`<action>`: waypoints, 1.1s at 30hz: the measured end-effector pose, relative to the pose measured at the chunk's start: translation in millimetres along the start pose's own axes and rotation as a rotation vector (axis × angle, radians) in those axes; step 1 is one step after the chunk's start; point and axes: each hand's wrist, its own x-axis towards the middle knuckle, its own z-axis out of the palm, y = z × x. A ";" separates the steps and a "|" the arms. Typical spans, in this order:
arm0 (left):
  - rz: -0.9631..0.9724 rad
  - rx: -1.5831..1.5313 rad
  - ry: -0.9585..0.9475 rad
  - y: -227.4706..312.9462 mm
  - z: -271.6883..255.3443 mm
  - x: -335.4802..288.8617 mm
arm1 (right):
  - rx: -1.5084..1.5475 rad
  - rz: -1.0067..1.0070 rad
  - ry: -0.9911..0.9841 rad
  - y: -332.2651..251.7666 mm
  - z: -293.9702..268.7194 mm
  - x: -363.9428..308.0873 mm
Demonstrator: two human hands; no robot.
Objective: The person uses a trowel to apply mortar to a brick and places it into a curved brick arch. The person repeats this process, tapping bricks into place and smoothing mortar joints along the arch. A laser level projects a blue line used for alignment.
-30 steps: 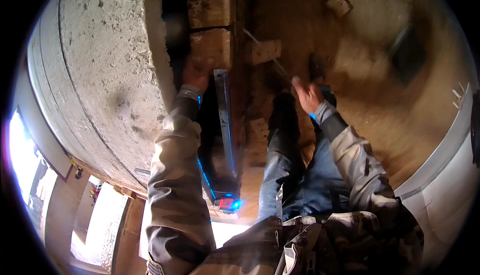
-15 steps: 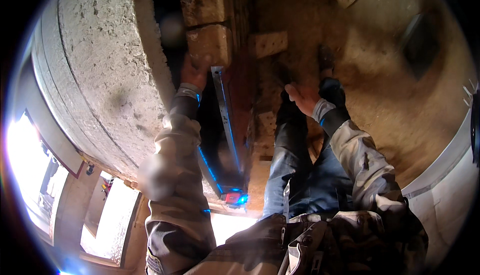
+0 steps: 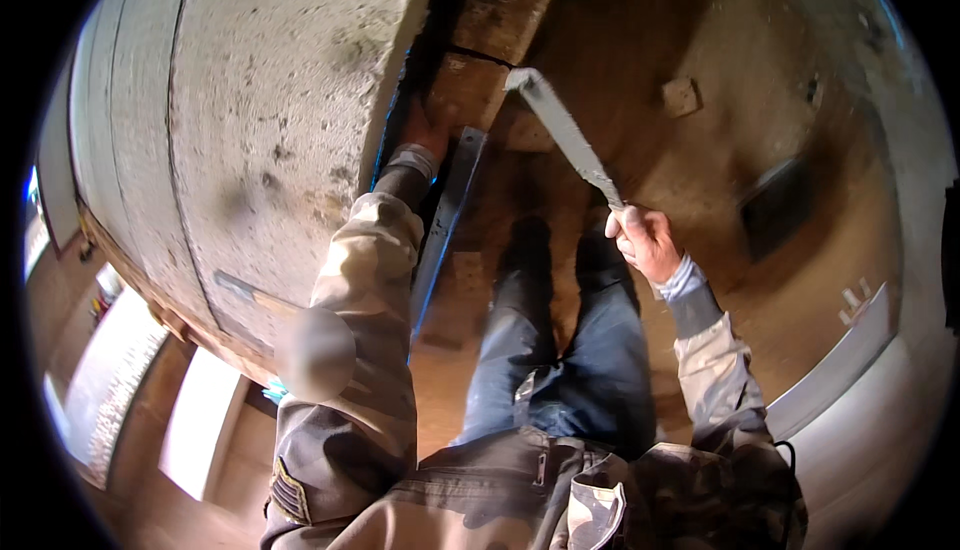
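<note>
My right hand (image 3: 648, 240) is closed around the lower end of a long, flat grey tool (image 3: 570, 135) with a rough, mortar-crusted surface. Its far end bends and reaches the edge of a brown block (image 3: 470, 85). Fingers apart, my left hand (image 3: 428, 135) lies against the near end of that block, in the dark gap by the concrete wall; shade hides part of it. Just right of the left wrist, a metal straightedge (image 3: 447, 220) leans along the block's near side, with a blue light line on it.
The pale, pitted concrete wall (image 3: 270, 120) fills the left side, with a handled flat tool (image 3: 250, 290) lying on it. A small block (image 3: 682, 97) and a dark square object (image 3: 778, 208) are on the brown floor. A pale curved panel (image 3: 830, 365) stands at right.
My right hand, empty over my legs before, now grips the long grey tool. The view has shifted, and the red device with blue light is out of sight. My left hand stays by the block.
</note>
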 end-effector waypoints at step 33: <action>0.132 0.312 0.935 -64.7 -162.2 -135.4 | -1.986 -0.479 -0.497 -193.4 132.8 72.3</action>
